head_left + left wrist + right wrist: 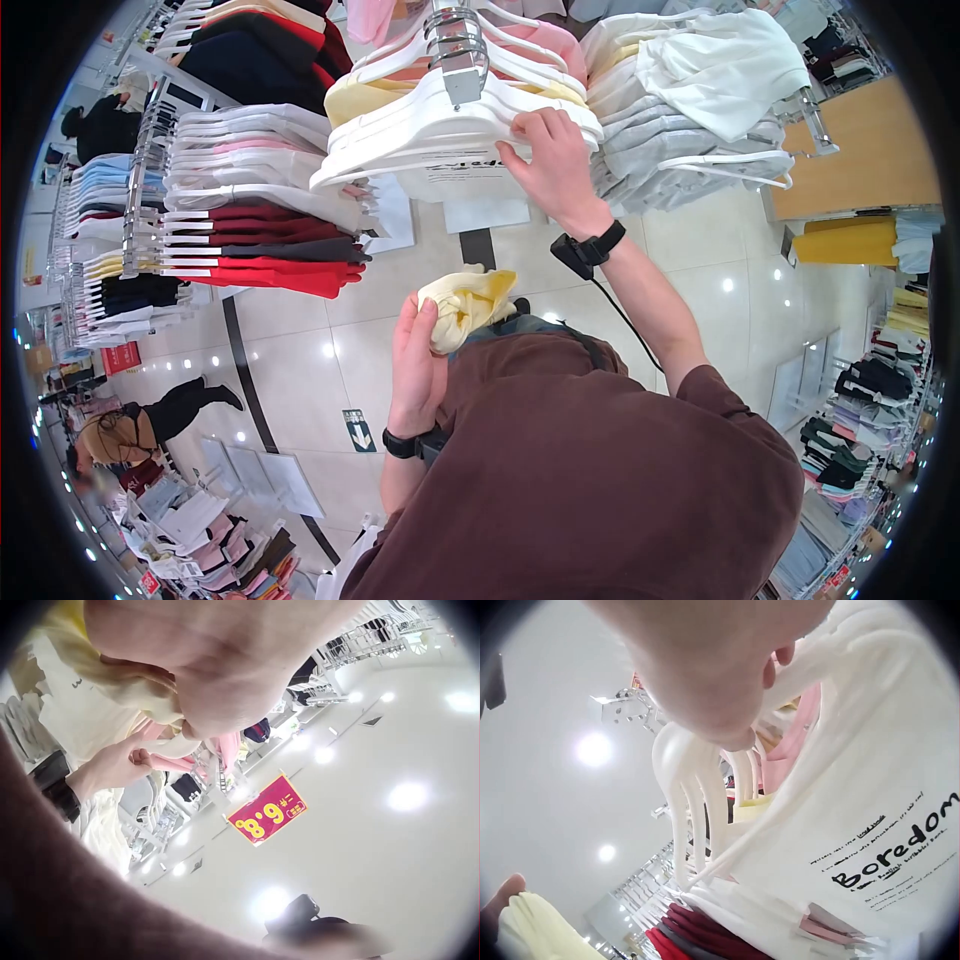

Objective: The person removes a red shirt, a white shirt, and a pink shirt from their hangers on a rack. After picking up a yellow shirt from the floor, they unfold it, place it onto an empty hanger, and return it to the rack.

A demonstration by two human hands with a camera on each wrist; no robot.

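Note:
My left hand [413, 352] holds a bunched pale yellow garment [466, 308] low in front of my body; its cloth [112, 679] drapes beside the palm in the left wrist view. Up at the rack, my right hand [556, 165] grips the right shoulder of a white hanger [420, 132] at the front of the row, fingers curled over its top. Behind it, several more white hangers [681, 776] stand close together. A white shirt [870, 847] with black "Boredom" lettering hangs right below the right hand. Pink clothes [545, 50] hang farther back.
A metal rack arm [457, 60] carries the hangers. White and grey garments [690, 110] hang at right, with a bare hanger [730, 162] jutting out. Dark red and red clothes [285, 265] hang at left. Another person [130, 430] is on the tiled floor at lower left.

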